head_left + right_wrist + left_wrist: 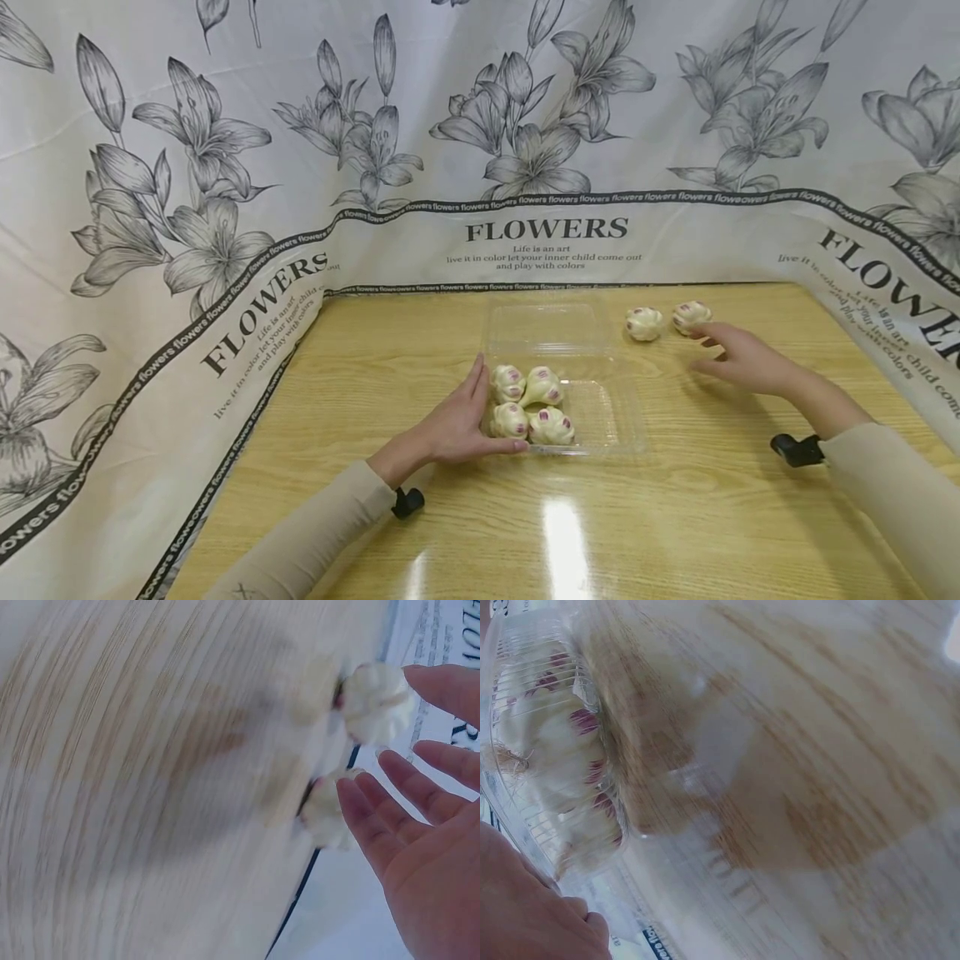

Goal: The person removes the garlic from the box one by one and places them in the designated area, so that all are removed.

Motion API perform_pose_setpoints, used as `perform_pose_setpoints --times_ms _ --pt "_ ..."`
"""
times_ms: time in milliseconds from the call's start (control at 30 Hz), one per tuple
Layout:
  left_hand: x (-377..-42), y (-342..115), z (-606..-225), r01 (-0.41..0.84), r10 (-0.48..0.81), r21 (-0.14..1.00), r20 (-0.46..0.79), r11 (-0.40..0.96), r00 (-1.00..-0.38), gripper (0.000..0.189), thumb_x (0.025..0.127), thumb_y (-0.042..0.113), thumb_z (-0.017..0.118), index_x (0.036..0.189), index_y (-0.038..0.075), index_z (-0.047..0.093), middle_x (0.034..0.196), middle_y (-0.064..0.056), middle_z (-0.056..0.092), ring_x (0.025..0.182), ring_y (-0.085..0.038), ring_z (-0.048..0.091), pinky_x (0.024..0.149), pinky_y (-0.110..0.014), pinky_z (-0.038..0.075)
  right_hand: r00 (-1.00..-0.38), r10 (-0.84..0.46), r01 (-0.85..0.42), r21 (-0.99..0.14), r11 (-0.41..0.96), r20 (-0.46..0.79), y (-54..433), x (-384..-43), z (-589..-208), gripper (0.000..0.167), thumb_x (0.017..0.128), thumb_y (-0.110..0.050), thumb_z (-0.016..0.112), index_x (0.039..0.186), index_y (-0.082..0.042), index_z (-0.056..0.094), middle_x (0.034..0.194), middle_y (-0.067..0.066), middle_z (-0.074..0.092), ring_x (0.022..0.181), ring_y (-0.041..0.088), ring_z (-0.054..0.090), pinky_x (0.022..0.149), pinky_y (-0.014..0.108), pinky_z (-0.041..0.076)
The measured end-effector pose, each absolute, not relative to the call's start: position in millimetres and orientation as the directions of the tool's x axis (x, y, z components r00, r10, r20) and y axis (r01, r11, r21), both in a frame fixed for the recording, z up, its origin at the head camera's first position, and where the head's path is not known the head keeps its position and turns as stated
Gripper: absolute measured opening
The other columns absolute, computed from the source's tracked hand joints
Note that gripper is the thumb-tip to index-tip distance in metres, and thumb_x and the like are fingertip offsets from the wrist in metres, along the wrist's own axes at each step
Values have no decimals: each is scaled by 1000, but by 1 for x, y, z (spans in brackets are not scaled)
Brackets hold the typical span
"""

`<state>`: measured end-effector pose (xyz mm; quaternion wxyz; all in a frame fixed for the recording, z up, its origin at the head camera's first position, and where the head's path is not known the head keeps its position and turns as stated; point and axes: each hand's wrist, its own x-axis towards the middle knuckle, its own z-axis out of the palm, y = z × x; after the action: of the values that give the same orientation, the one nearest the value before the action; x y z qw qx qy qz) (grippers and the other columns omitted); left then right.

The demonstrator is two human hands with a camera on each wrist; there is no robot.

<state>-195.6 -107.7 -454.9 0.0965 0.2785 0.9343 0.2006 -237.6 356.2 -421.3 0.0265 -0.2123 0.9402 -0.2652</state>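
Plastic box [594, 412] | left hand [457, 423] alongside, fingers straight | right hand [738, 360] outstretched, fingers parted, ungripping, near garlic bulb [690, 315]

4 garlic bulbs [551, 426] block the left of the container [597, 412] (its right is free).

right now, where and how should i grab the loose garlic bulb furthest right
Grip this garlic bulb around its bulging sides, probably from above and the near right. Its rounded, lobed body offers opposed surfaces, while the other loose garlic bulb sits on its left and narrows that side. The right hand is at its near-right side, its grip open.
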Motion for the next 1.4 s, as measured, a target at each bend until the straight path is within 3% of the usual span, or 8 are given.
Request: perform_pose_setpoints --times_ms 633,1033,1400 --pt "-193 -109 -452 485 562 431 -66 761 -824 136 80 86 59 162 -1 -7 170 -16 -17 155 -35 16 124 -41 24 -790 -580 -588 -512 626 200 274 -198 -397 49 96 -9 71 139 7 54 135 27 59 120 43 59 92 55 57" --pt "-193 -109 -453 489 568 435 -66 756 -820 137 79 87 57 162 -2 -5 170 -18 -16 154 -36 16 124 -42 24 -760 -634 -602 -526 601 145 237 -181 -399 49 99 -24 70 140 1 56 135 19 61 115 37 62 93 52 57" --pt "-192 -111 -451 493 569 431 -60 756 -820 136 79 85 60 162 -2 -5 170 -18 -16 154 -36 16 124 -41 24 -722 -687 -592 -590 549 85 205 -173 -411 47 100 -25 69 131 9 60 123 23 67 103 29 68 85 42 61"
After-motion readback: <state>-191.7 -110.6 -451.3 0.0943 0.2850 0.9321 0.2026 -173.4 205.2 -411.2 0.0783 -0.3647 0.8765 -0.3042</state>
